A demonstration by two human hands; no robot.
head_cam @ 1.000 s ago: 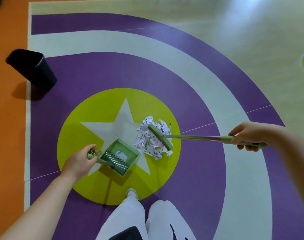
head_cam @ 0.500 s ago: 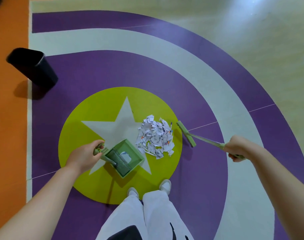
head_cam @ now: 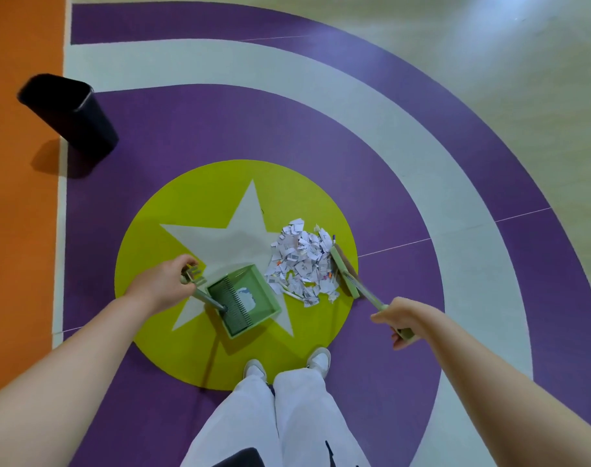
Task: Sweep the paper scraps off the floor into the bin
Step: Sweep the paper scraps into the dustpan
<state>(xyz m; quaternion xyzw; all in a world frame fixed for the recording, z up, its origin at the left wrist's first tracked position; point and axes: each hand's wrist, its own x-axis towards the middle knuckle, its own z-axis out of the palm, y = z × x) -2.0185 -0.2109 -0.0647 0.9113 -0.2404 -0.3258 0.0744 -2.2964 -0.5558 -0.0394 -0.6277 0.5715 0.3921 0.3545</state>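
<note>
I've got the right hand (head_cam: 400, 320) gripping the handle of the pale green long-handled broom (head_cam: 345, 272), head down on the floor, touching the right edge of the heap of torn white paper scraps (head_cam: 302, 262). Left hand (head_cam: 164, 286) grips the handle of the pale green plastic dustpan (head_cam: 245, 298), whose open mouth faces the heap, just beside its left edge.

Step, as I read it: push the heap left into the pan. I'd keep the pan lip flat on the floor, brace it against the push, and use short strokes with the bristles square to the pile. Some scraps at the near edge look likely to slip past the lip.

Room: floor open all round. My white shoes (head_cam: 289, 364) sit near the pan. The black plastic bin (head_cam: 73, 112) stands well apart, far left, on the orange strip's edge; path there looks unobstructed.
</note>
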